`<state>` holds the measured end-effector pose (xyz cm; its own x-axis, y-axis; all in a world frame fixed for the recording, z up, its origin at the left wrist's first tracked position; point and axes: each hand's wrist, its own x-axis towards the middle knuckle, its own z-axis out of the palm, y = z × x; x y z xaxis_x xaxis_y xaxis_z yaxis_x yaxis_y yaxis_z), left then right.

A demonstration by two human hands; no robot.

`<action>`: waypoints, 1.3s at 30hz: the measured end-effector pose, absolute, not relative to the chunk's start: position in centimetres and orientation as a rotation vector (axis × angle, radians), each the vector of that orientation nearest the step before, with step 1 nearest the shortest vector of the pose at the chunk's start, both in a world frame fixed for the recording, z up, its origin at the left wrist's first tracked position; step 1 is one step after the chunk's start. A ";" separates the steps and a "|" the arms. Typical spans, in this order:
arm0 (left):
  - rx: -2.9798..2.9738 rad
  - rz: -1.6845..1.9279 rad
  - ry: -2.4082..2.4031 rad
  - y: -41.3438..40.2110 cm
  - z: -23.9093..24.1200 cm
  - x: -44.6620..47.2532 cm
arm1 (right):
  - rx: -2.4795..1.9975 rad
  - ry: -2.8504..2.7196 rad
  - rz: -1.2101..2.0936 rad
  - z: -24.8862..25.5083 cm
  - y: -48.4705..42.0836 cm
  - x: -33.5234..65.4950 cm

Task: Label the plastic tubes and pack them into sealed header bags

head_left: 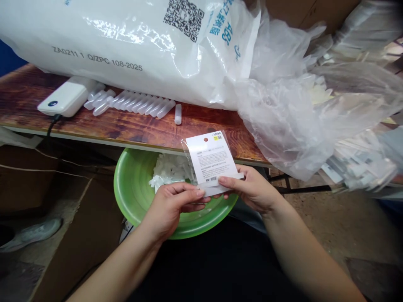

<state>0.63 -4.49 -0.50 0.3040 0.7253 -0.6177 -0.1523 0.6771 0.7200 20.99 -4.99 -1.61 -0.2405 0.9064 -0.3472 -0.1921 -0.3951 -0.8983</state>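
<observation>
Between my two hands is a clear plastic packet with a white printed card (211,157) inside, the card marked 1,000 at its top. A pale strip (215,189) runs along the packet's lower edge; whether it is a folded flap or a separate piece, I cannot tell. My left hand (173,203) pinches the lower left corner between thumb and fingers. On the lower right, my right hand (252,188) grips it with the thumb on the front. Underneath is a green basin (132,201) with white scraps or small packets (171,167) in it.
Small translucent tubes (141,102) lie in a row on the wooden table (201,130), beside a white cabled device (67,98). A large white sack (126,46) lies behind them. Crumpled clear plastic bags (289,113) and stacked flat packets (362,159) fill the right side.
</observation>
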 end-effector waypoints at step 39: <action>0.643 0.523 1.028 -4.6 -0.7 0.3 | -1.191 -0.900 1.607 -1.2 -5.0 19.9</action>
